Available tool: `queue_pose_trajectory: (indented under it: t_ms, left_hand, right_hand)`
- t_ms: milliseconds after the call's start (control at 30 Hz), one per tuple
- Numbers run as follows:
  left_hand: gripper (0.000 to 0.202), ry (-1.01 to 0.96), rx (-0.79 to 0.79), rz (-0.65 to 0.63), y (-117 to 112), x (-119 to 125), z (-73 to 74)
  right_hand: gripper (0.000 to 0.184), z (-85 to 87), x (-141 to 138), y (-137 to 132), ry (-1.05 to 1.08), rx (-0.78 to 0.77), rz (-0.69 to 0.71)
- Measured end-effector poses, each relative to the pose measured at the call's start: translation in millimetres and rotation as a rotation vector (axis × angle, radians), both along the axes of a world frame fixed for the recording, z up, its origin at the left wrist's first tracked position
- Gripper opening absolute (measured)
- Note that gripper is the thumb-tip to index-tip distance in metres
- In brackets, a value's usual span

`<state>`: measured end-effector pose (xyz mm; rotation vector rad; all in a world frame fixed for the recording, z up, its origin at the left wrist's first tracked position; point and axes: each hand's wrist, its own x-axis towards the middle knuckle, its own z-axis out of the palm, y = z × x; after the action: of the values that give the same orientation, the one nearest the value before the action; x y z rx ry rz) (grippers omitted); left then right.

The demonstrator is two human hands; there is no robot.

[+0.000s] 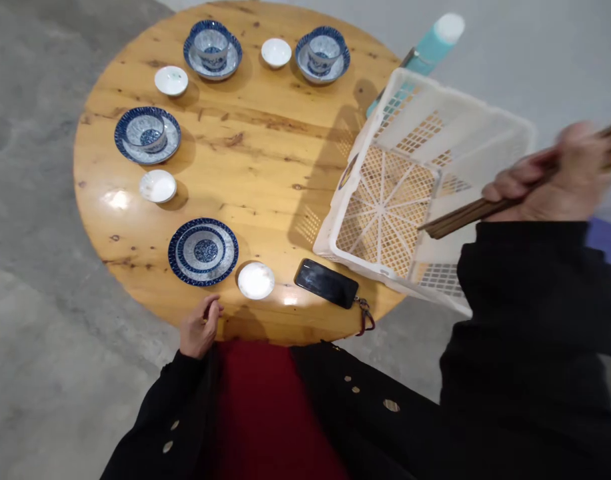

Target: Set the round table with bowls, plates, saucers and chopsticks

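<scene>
My right hand point(550, 173) is closed round a bundle of brown wooden chopsticks point(465, 215), held over the right side of a white plastic basket point(330, 223). The chopsticks' tips point left over the basket's inside; their other ends run out of view. At the near table edge, my left hand point(200, 327) rests with its fingers curled in and nothing visible in them. Just beyond it lie a blue-patterned plate point(203, 252) with no bowl on it and a small white dish point(256, 280).
Round the wooden table point(255, 153) stand several blue-and-white bowls point(148, 135) on plates, with small white dishes point(158, 186) between them. A black phone point(326, 283) with a strap lies near the front edge. A turquoise cylinder point(433, 43) with a white top stands behind the basket.
</scene>
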<state>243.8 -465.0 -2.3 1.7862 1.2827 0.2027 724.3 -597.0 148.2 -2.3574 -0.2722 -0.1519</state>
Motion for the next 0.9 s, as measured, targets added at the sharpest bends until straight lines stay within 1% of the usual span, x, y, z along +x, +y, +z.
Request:
queue_pose_trajectory:
  t_ms: [33, 67, 100, 133, 167, 200, 233, 267, 333, 367, 433, 500, 533, 600, 733, 833, 900]
  left_hand:
    - [0.044, -0.008, 0.005, -0.013, 0.1, 0.4, 0.2]
    - [0.043, -0.016, 0.014, -0.026, 0.1, 0.5, 0.7]
    - [0.043, -0.022, 0.024, -0.037, 0.1, 0.3, 1.5]
    - [0.042, -0.027, 0.034, -0.044, 0.0, -0.3, 2.7]
    - [0.041, -0.031, 0.042, -0.046, -0.3, -1.5, 4.3]
    - [0.041, -0.033, 0.049, -0.044, -0.7, -3.3, 6.2]
    - [0.041, -0.035, 0.056, -0.037, -1.3, -5.8, 8.2]
    - [0.041, -0.035, 0.062, -0.023, -2.1, -9.0, 10.1]
    - [0.041, -0.030, 0.068, 0.018, -4.8, -18.0, 13.1]
    - [0.041, -0.025, 0.064, 0.041, -6.7, -23.6, 13.8]
    - [0.040, -0.012, 0.051, 0.092, -11.3, -36.0, 13.4]
    - [0.040, -0.005, 0.046, 0.142, -16.1, -48.4, 11.4]
    - [0.040, -0.001, 0.050, 0.161, -18.2, -53.8, 10.2]
    - [0.040, 0.012, 0.062, 0.188, -20.8, -62.1, 8.3]
    - [0.040, 0.028, 0.069, 0.193, -18.1, -66.8, 8.4]
    - [0.040, -0.006, 0.076, 0.158, -12.3, -64.1, 9.5]
    - [0.040, -0.030, 0.087, 0.123, -7.9, -60.5, 10.1]
  right_hand:
    - [0.065, 10.1, -18.8, 7.6, -0.013, 0.200, 0.077]
    - [0.062, 15.2, -40.7, 18.2, -0.031, 0.387, 0.183]
    - [0.056, 14.4, -64.6, 31.9, -0.036, 0.552, 0.302]
    - [0.053, 7.4, -89.1, 48.4, -0.086, 0.713, 0.358]
    - [0.050, -5.5, -112.7, 67.1, -0.112, 0.823, 0.393]
    - [0.048, -23.3, -134.1, 86.8, -0.074, 0.846, 0.438]
    - [0.045, -44.6, -152.4, 106.3, -0.016, 0.855, 0.422]
    - [0.041, -67.7, -167.0, 124.5, 0.068, 0.827, 0.405]
    - [0.037, -113.6, -185.4, 153.1, 0.195, 0.733, 0.426]
    - [0.037, -133.8, -190.3, 162.8, 0.229, 0.714, 0.403]
    - [0.039, -165.0, -195.2, 173.2, 0.277, 0.701, 0.331]
    - [0.041, -182.5, -197.9, 174.9, 0.328, 0.702, 0.265]
    - [0.041, -186.4, -199.3, 173.9, 0.358, 0.697, 0.239]
    - [0.040, -186.9, -202.7, 170.8, 0.425, 0.679, 0.198]
    - [0.035, -175.8, -207.0, 165.9, 0.543, 0.651, 0.156]
    - [0.034, -172.7, -204.2, 165.5, 0.496, 0.644, 0.174]
    - [0.038, -173.9, -199.8, 167.0, 0.455, 0.631, 0.179]
